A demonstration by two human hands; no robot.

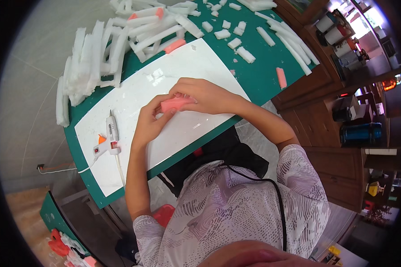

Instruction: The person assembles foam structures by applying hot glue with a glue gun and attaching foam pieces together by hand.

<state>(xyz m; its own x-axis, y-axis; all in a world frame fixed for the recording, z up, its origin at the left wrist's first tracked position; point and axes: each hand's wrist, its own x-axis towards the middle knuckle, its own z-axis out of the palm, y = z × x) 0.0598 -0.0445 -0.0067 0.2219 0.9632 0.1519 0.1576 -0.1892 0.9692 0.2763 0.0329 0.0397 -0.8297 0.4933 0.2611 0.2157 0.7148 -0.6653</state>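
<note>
Above a white board (200,129), a short pink foam piece (176,104) sits between my two hands. My left hand (151,122) grips its left end, thumb along the near side. Fingers of my right hand (205,95) wrap over its far side and right end. Part of the piece is hidden behind those fingers. On the board's left lies a white glue gun (112,133) with an orange trigger, its nozzle pointing away from me, apart from both hands.
White foam strips (87,62) are piled at the far left of the green table (265,58). Small white foam chunks (245,54) lie scattered at the far middle. Long strips (294,49) and a pink piece (281,78) lie right. A white cord (71,169) runs off the left edge.
</note>
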